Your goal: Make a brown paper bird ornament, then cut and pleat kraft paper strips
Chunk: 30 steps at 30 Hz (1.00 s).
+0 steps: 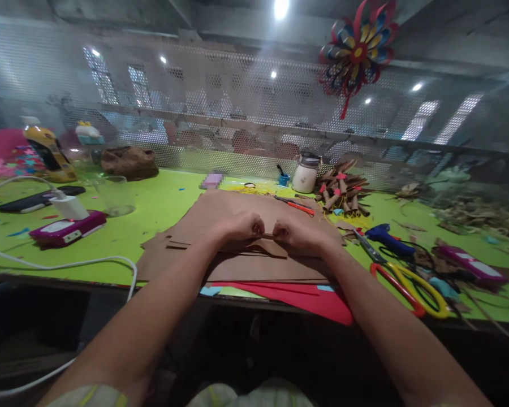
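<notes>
Starting at the left edge of the green tabletop [161, 203], a white charger block [69, 206] was seen resting on a magenta device [68, 230], with a white cable [89, 263] looping toward the front edge; a snag of that cable by a forearm was judged possible, which would drag the device off. Near the middle, a stack of brown paper sheets [237, 265] was laid against the front edge, with red paper [305, 297] overhanging the edge beneath it. The left hand [240, 226] and the right hand [294, 234] were held close together over the stack, each pinched on an end of a narrow brown paper strip [268, 235], the knuckles nearly touching. The strip was judged thin enough to be torn or creased crookedly if it were pulled unevenly, and the loose sheets below could be shifted by pressure from the wrists. Farther right, yellow-handled scissors [402, 280] were lying open near the front edge beside a blue glue gun [388, 237] and rolled brown paper tubes [341, 192]; a brush by the right elbow was judged a risk to the scissors.
</notes>
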Tool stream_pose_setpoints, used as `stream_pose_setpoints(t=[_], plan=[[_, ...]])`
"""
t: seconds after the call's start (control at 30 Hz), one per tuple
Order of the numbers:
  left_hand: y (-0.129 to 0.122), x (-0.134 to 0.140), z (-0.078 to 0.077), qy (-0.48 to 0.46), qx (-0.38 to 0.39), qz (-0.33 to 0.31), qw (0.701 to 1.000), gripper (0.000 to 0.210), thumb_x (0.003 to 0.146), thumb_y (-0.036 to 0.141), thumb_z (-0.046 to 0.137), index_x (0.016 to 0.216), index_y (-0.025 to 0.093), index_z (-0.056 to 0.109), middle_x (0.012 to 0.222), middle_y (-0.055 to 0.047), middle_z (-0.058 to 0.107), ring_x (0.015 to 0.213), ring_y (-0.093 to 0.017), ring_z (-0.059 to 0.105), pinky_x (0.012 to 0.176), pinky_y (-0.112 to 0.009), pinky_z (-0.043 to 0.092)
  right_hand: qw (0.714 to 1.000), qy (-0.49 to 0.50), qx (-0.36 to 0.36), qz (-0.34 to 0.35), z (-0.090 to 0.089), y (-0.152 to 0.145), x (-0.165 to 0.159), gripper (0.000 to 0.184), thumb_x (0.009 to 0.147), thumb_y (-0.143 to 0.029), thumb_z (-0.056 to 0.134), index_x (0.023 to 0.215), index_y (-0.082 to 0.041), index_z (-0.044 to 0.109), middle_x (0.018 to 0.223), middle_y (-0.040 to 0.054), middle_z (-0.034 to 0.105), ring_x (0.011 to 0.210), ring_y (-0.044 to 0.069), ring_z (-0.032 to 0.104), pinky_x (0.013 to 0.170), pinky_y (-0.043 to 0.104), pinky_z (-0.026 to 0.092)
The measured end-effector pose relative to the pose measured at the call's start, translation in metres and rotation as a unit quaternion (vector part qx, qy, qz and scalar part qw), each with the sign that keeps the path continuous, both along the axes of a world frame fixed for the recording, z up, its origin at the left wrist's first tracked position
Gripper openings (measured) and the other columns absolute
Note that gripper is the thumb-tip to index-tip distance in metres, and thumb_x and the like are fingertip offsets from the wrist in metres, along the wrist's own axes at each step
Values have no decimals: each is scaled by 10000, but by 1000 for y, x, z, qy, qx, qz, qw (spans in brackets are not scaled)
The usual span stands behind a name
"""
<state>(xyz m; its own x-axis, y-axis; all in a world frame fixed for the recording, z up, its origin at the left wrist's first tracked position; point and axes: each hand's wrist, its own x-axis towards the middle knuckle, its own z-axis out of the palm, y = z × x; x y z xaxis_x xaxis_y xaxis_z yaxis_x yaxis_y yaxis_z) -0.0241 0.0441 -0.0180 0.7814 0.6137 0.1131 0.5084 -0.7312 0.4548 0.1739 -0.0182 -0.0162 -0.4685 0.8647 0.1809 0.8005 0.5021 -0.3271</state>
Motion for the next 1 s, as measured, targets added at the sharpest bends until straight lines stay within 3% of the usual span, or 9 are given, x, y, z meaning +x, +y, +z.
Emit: stream_pose_setpoints(t=[0.3,0.67,0.87,1.0], plan=[[-24,-4,22,21,-32,19,999,174,600,127,552,721,134,677,618,-6,594,564,-117,416,534,-240,270,998,-51,-23,18,2,4,7,194,698,-129,547,833,-197,669,780,7,661,662,124,487,579,229,283],[-28,-6,32,59,-32,12,998,210,600,73,525,753,161,639,673,6,578,598,-128,434,585,-254,295,993,-115,-9,7,7,-1,7,178,668,-120,558,806,-183,652,733,13,628,604,115,456,523,238,246],[-35,-7,35,105,18,20,994,215,660,128,505,831,168,630,768,-16,608,646,-140,466,596,-249,322,988,-152,4,-23,23,-18,-3,124,738,-173,556,809,-186,658,754,44,642,621,133,489,529,251,249],[-27,-4,31,117,-2,23,993,247,677,206,535,893,162,645,782,-28,628,674,-154,497,626,-254,366,978,-203,13,-47,27,-24,-10,163,800,-248,504,837,-195,654,808,48,660,663,146,519,541,246,263]])
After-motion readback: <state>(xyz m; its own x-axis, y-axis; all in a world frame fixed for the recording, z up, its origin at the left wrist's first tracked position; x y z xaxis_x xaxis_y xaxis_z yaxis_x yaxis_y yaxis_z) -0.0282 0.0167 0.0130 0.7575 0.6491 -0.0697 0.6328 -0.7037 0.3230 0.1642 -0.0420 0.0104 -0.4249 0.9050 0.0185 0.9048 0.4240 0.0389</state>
